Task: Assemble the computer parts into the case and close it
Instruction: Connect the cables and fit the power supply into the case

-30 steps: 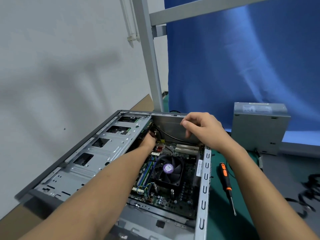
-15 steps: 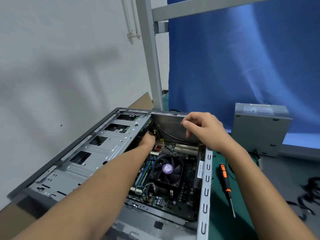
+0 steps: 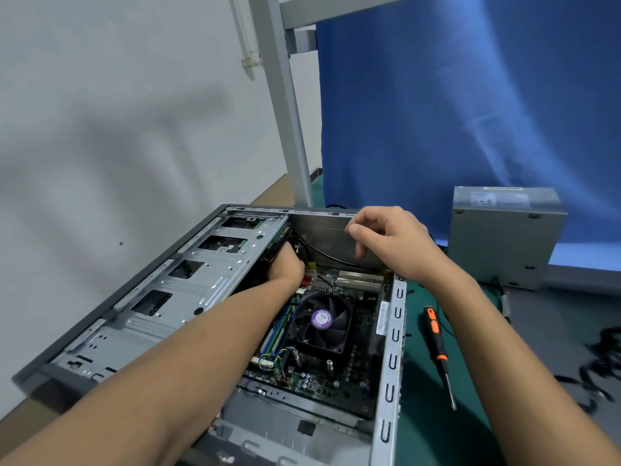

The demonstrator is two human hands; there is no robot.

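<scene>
An open grey computer case [image 3: 391,361] lies on its side on the bench. Inside sits a motherboard with a black CPU fan [image 3: 324,322] bearing a purple label. My left hand [image 3: 285,265] reaches deep into the case's far left corner under the silver drive cage [image 3: 174,294], next to a black cable [image 3: 322,252]; its fingers are hidden. My right hand [image 3: 386,242] hovers over the case's far wall, fingers curled, thumb and forefinger pinched, with nothing visible in them. A grey power supply [image 3: 504,233] stands upright to the right, outside the case.
An orange and black screwdriver [image 3: 437,348] lies on the green mat just right of the case. Black cables [image 3: 601,368] are bunched at the far right. A grey metal post [image 3: 285,105] and a blue cloth backdrop [image 3: 470,105] rise behind; a white wall runs on the left.
Both hands stay almost where they were; the right hand has lifted very slightly over the far wall. The view has shifted a little.
</scene>
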